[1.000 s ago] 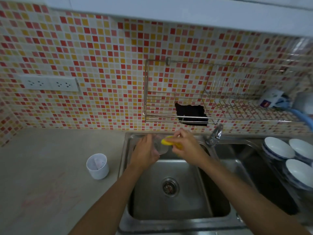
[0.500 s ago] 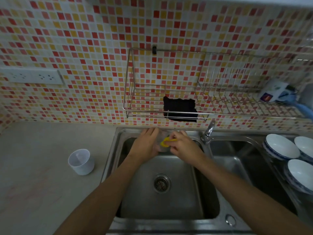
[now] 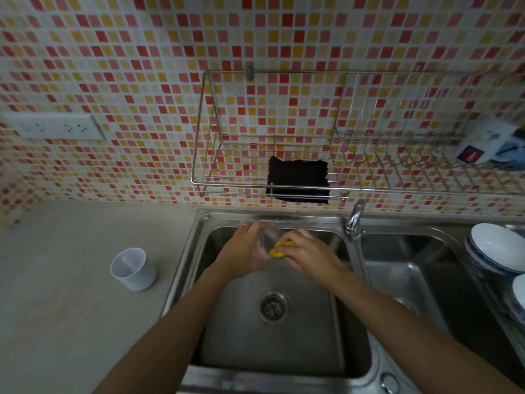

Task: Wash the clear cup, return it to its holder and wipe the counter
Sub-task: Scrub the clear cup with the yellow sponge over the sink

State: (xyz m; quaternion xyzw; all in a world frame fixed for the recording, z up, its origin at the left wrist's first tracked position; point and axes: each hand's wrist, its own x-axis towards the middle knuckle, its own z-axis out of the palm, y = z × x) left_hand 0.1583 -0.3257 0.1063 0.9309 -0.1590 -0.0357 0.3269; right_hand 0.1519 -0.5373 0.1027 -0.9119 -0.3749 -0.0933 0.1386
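2 hands are held above the sink (image 3: 241,322). The clear cup (image 3: 265,237) is gripped by the left hand (image 3: 244,251), and a yellow sponge (image 3: 277,250) is pinched against it by the right hand (image 3: 309,255). A white cup (image 3: 133,268) is seen on the tabletop (image 3: 71,322).

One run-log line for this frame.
phase: scrubbing | left hand: holds clear cup | right hand: yellow sponge against cup | place: over sink

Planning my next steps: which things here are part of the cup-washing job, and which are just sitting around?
Job: clear cup, held by left hand; yellow sponge in right hand; sink; white holder, probably; counter; black cloth, perhaps for wiping.
Lying about: blue-rimmed bowls; wall socket; packet on the rack.
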